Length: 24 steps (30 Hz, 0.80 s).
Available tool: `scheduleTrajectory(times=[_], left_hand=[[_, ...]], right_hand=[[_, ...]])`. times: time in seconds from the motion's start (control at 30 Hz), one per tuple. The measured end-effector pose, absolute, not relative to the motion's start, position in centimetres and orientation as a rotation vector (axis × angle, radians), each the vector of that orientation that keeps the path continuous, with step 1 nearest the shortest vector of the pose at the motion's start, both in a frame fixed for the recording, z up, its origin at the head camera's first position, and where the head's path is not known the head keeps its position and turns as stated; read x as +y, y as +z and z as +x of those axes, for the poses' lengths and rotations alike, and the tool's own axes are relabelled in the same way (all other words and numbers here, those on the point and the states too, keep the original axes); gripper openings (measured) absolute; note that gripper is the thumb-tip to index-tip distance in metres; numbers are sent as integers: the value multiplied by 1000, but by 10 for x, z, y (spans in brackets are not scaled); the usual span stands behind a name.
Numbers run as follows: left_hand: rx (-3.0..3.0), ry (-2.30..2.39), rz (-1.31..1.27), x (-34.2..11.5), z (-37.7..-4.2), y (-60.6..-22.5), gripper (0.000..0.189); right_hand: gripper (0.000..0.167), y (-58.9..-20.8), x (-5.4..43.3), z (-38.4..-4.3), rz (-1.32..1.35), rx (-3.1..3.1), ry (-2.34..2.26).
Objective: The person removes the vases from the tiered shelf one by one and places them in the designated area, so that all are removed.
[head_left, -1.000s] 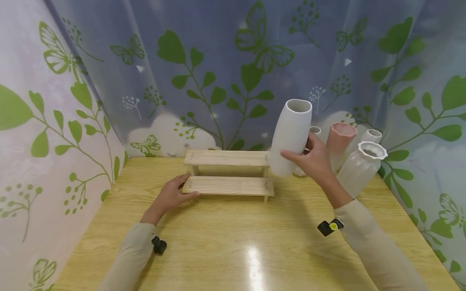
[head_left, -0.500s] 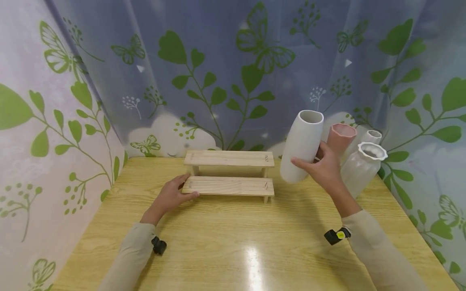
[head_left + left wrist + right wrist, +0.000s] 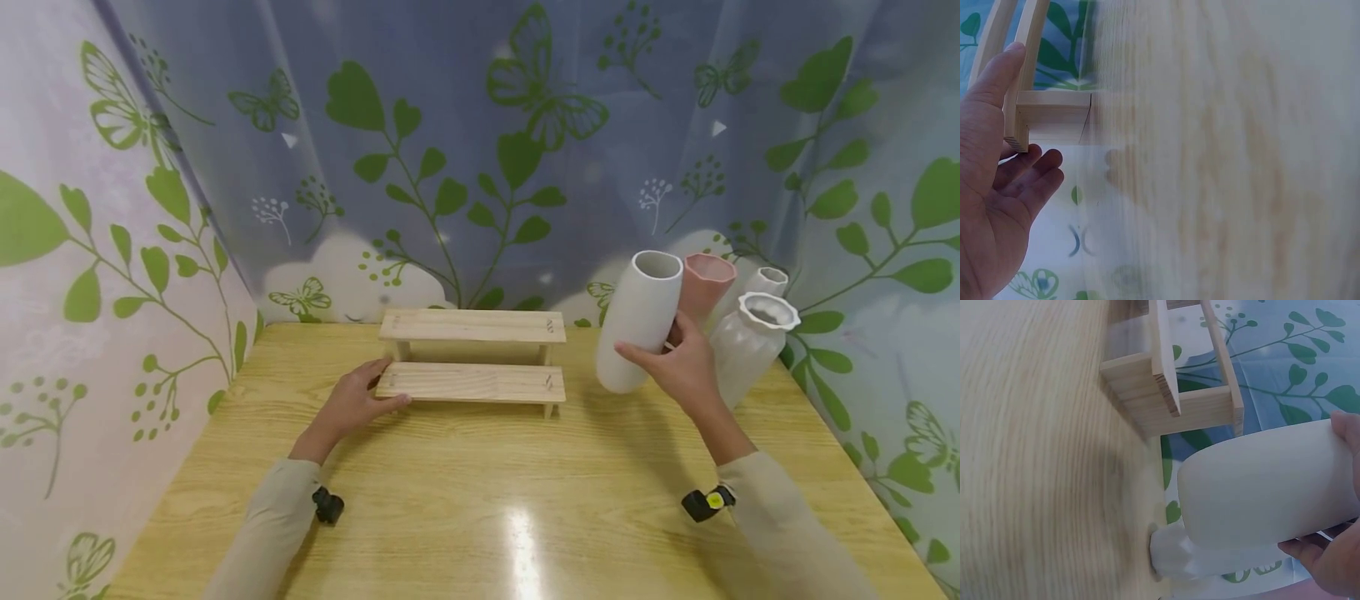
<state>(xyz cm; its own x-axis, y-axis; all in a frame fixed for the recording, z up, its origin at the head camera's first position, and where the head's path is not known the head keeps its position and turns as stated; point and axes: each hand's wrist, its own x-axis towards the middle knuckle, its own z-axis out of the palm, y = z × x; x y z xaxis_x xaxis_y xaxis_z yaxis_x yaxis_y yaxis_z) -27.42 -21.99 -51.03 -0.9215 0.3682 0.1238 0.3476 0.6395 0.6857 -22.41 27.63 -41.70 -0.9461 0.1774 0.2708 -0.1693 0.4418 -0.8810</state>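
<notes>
My right hand (image 3: 681, 367) grips a tall smooth white vase (image 3: 639, 325) around its side, thumb in front and fingers behind. The vase is tilted, and in the right wrist view its base stands off the tabletop. A two-step wooden stand (image 3: 471, 383) is at the middle back of the table. At the left end of its lower step, my left hand (image 3: 352, 408) pinches the board, thumb along the front edge and fingers at the end. In the left wrist view the thumb lies on the board (image 3: 1029, 50) with the fingertips below it.
Behind and right of the held vase stand a pink vase (image 3: 705, 287), a white vase with a wavy rim (image 3: 750, 350) and a narrower white vase (image 3: 771, 279). Another white vase (image 3: 1172, 550) shows low in the right wrist view. A patterned curtain (image 3: 450, 125) borders the wooden table (image 3: 450, 500).
My right hand has moved right and lower with the white vase, away from the wooden stand and in front of the pink vase. My left hand has stayed in place.
</notes>
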Motion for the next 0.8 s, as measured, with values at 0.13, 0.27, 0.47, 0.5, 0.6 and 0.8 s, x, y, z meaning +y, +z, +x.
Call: scheduleTrajectory(times=[0.13,0.27,0.47,0.5,0.6,0.8], left_hand=[[2815,1177,615,-220,-274,-510,101],[2820,1176,621,-221,-275,-510,100],[2836,1154,624,-221,-274,-509,100],[2839,1150,624,-220,-274,-509,99],[2841,1149,621,-220,-274,-508,99],[2820,1166,608,-219,-273,-508,99]], right_hand=[[85,-423,282,-223,-21,-2382,1498],[86,-431,287,-222,-41,-2390,1488],[89,-439,293,-220,-83,-2383,1502],[90,-440,294,-219,-89,-2381,1501],[90,-443,297,-219,-107,-2385,1482],[92,-446,301,-215,-175,-2394,1486]])
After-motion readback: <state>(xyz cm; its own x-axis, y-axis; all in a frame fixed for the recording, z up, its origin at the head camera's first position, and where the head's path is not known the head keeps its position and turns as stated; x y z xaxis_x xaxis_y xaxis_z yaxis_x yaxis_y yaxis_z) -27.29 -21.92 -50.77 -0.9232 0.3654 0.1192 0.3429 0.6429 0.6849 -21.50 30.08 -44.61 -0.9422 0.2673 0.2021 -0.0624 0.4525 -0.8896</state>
